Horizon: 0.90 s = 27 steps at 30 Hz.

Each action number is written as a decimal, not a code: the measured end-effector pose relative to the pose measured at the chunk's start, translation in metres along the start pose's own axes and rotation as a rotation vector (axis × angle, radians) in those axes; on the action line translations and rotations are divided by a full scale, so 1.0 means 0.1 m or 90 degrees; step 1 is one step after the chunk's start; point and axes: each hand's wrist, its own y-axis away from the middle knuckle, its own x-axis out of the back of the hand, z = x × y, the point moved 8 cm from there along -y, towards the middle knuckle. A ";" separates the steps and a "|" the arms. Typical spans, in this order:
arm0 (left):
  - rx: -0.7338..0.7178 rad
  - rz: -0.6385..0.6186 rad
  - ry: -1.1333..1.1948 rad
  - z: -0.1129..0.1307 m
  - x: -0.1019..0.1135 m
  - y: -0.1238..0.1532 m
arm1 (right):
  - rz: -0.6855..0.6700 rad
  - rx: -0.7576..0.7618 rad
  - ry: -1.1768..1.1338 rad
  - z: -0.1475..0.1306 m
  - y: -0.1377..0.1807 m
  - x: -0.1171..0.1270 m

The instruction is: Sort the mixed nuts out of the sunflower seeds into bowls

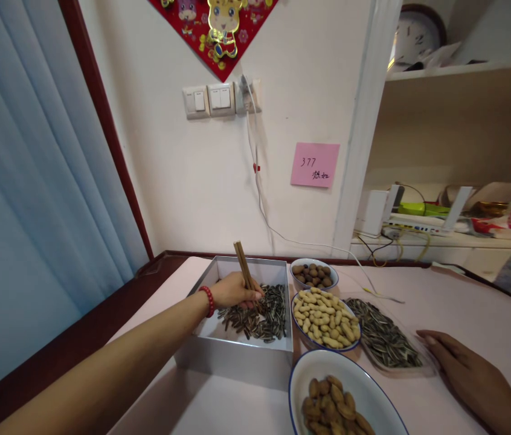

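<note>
My left hand [240, 291], with a red bead bracelet at the wrist, is closed around a pair of wooden chopsticks [243, 264]. It is inside a grey-white open box [237, 356], and the chopstick tips point down into striped sunflower seeds [273, 314]. More sunflower seeds [385, 338] fill a shallow clear tray [412, 371] to the right. At that tray's right edge rests my right hand [468, 371], fingers stretched out, holding nothing I can see. Whether it presses on the rim I cannot tell.
Right of the box stand a bowl of round brown nuts [312, 275], a bowl of unshelled peanuts [325, 318] and a bowl of oblong brown nuts [332, 405]. A white cable [310, 243] runs from the wall socket onto the pink tabletop [477, 302]. A router [418, 223] sits on the shelf.
</note>
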 end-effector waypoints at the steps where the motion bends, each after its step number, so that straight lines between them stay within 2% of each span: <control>1: -0.002 0.002 0.000 0.00 0.00 0.00 | -0.003 0.001 -0.001 0.00 0.00 0.00; 27: -0.033 0.007 -0.007 0.01 0.00 -0.02 | 0.023 0.035 0.003 -0.06 0.02 0.02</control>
